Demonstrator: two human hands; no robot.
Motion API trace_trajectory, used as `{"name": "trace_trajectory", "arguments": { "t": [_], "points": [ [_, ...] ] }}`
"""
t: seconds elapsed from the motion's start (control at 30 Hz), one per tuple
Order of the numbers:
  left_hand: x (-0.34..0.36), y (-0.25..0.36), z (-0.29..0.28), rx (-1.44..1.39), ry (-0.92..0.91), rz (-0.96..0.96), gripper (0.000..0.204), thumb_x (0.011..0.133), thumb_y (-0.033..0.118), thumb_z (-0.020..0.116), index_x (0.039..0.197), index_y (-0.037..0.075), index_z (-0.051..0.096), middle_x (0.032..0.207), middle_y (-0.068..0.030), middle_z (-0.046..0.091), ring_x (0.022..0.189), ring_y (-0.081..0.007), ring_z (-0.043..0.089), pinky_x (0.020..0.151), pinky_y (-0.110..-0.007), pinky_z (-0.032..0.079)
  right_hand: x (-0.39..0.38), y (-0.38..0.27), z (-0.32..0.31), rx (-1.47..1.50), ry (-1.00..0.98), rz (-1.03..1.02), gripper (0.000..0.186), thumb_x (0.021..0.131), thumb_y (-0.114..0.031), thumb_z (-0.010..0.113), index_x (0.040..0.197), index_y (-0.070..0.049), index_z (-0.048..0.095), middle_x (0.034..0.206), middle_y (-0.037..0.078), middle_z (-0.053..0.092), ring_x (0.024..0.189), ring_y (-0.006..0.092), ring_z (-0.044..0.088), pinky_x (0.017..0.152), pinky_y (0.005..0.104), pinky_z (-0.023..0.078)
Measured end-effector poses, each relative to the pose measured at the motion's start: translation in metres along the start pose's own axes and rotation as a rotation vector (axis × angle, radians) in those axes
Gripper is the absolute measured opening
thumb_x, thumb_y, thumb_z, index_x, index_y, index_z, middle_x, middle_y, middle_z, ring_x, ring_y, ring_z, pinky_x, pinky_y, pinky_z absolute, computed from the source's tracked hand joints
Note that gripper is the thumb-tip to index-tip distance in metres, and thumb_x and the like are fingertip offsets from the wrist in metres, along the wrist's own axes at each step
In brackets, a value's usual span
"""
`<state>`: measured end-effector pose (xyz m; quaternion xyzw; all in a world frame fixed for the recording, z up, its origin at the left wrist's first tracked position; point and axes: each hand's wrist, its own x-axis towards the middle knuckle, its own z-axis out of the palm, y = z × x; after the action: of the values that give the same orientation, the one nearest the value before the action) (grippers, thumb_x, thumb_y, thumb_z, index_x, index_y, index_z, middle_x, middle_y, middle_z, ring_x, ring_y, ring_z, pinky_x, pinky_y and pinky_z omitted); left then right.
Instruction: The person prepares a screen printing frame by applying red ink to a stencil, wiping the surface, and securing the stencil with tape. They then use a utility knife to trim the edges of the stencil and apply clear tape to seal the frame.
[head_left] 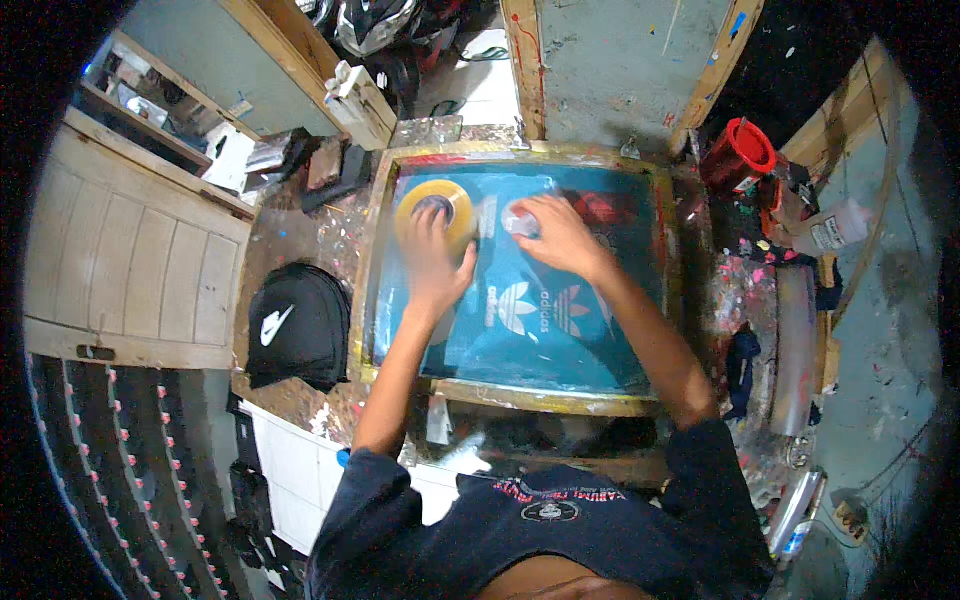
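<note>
A silk-screen printing frame with blue mesh (470, 350) and pale leaf-shaped designs lies flat in front of me. Over its far left part is a wide roll of yellowish tape (438, 188). My left hand (437, 262), smeared by motion, has its fingers hooked into the roll's core and its thumb outside the ring. To the right, my right hand (562, 238) is closed on a small pale, translucent thing (517, 222), perhaps a piece of tape; its kind is unclear. Both hands are above the mesh.
Left of the frame sits a stack of black, rounded fabric pieces (300, 330) with a white mark. At the right are an open red can (742, 155), a whitish plastic bottle (838, 228) and a paint-spotted surface (745, 290). Clamps (630, 148) stand along the frame's far edge.
</note>
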<state>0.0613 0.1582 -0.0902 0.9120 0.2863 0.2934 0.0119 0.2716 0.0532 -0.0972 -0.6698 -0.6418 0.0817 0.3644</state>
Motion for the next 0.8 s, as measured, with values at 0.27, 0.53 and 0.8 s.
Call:
{"name": "trace_trajectory", "arguments": {
  "t": [0.27, 0.53, 0.8],
  "points": [
    [-0.015, -0.056, -0.002, 0.028, -0.315, 0.094, 0.054, 0.080, 0.031, 0.072, 0.115, -0.004, 0.051, 0.110, -0.0201, 0.055, 0.112, -0.0394, 0.050, 0.106, -0.053, 0.031, 0.086, 0.027, 0.084, 0.314, -0.170, -0.024, 0.061, 0.089, -0.036, 0.065, 0.138, -0.003, 0.050, 0.138, 0.021, 0.052, 0.131, 0.0339, 0.046, 0.110, 0.0418, 0.035],
    [-0.025, -0.005, -0.065, -0.166, -0.177, 0.200, 0.045, 0.078, 0.029, 0.076, 0.103, -0.002, 0.054, 0.091, -0.0171, 0.054, 0.089, -0.0359, 0.052, 0.084, -0.045, 0.041, 0.023, -0.064, 0.044, 0.401, 0.311, 0.167, 0.034, 0.082, -0.026, 0.075, 0.108, -0.004, 0.073, 0.106, 0.018, 0.069, 0.101, 0.0315, 0.064, 0.091, 0.0392, 0.050],
    [-0.114, 0.085, -0.116, -0.356, -0.165, 0.149, 0.046, 0.075, 0.029, 0.082, 0.100, -0.001, 0.058, 0.086, -0.0152, 0.055, 0.079, -0.0337, 0.054, 0.070, -0.042, 0.042, -0.099, -0.148, -0.005, 0.435, 0.519, 0.275, 0.016, 0.073, -0.008, 0.080, 0.085, -0.002, 0.071, 0.093, 0.013, 0.073, 0.085, 0.0254, 0.070, 0.076, 0.0346, 0.054]
  ]
}}
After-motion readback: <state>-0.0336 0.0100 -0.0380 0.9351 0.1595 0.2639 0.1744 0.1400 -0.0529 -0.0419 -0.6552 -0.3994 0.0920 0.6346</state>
